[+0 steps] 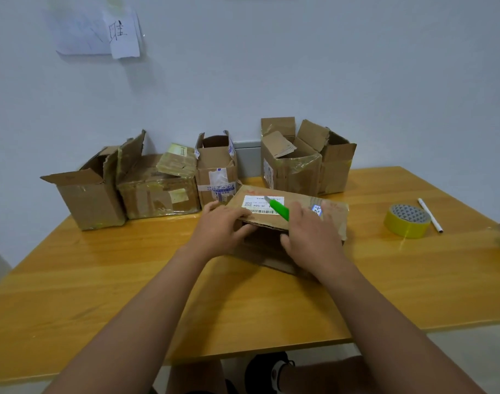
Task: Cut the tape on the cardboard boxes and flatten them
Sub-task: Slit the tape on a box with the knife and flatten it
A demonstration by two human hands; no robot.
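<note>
A brown cardboard box [305, 204] with a white shipping label lies on its side in the middle of the wooden table [101, 280], its open end facing me. My left hand [222, 230] grips the box's left near edge. My right hand [311, 237] rests on the box's top and holds a green utility knife [278, 209], whose blade points up and to the left over the label.
Several opened, taped boxes stand in a row along the wall: a big one [89, 194] at the left, a flat one [158, 191], a narrow one [216, 169], two more [305, 163] at the right. A yellow tape roll [408, 221] and a white pen [430, 215] lie at the right.
</note>
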